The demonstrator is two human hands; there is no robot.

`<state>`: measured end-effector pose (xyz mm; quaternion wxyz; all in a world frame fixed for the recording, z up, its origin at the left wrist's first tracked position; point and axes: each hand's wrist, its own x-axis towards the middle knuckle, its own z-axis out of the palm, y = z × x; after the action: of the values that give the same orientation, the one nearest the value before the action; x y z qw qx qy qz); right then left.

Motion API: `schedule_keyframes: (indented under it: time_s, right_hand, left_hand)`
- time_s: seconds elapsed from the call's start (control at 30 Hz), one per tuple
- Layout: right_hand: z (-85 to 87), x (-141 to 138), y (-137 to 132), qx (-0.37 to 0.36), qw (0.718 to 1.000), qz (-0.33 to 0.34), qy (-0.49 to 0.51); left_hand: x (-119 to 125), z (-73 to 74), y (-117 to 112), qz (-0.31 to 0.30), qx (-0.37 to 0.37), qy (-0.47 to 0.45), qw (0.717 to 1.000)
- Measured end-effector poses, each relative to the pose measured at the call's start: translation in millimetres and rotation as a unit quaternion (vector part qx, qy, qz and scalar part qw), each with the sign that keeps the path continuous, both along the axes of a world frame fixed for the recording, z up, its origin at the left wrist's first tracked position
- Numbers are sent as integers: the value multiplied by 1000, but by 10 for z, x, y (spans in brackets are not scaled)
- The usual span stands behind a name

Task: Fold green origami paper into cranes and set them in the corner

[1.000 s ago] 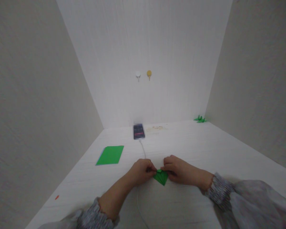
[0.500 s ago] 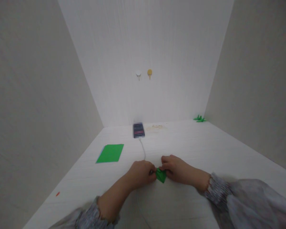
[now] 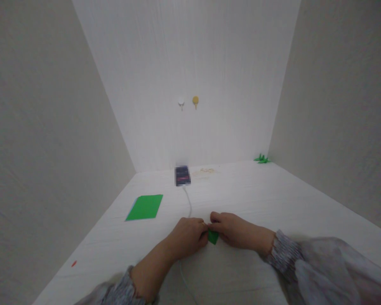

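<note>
A small folded piece of green paper (image 3: pixel 213 237) is pinched between my two hands, low in the middle of the view. My left hand (image 3: pixel 189 236) is closed on its left side, fingertips at the paper's upper left corner. From the right, my right hand (image 3: pixel 230 228) grips the upper right part, with its fingers laid over the top edge. Much of the paper is hidden behind my fingers; only its lower portion shows.
Green paper squares (image 3: pixel 145 207) lie stacked at the left. A phone (image 3: pixel 182 176), blurred out, stands by the back wall with a white cable (image 3: pixel 188 201) running under my left arm. Green folded paper pieces (image 3: pixel 262 159) sit in the right back corner. A small red object (image 3: pixel 74 263) lies front left.
My fingers have closed further over the folded paper, so less of it shows. The right hand has come slightly nearer the left. The whole view has shifted a little.
</note>
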<state>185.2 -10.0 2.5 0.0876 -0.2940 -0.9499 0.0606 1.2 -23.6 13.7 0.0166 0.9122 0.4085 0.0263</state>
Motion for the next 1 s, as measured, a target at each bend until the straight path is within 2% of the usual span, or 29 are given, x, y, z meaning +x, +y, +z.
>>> schedule_keyframes:
  time_s: [0.2, 0.33, 0.53, 0.77, 1.0]
  right_hand:
    - [-21, -9, 7, -25, 999, -27, 18]
    - [3, -16, -7, -27, 999, -33, 19]
    - [93, -8, -59, -13, 999, -44, 26]
    - [100, -8, -49, 14, 1000, -25, -1]
    - [41, 1, -27, 33, 999, -37, -15]
  left_hand:
    - [-23, 12, 44, 59, -21, 16, 998]
    - [-57, 51, 32, 75, -33, 18, 996]
    - [-117, 83, -2, 56, -16, 10, 998]
    - [-70, 63, -5, -29, 32, 8, 999]
    - [-35, 27, 29, -24, 34, 19, 999]
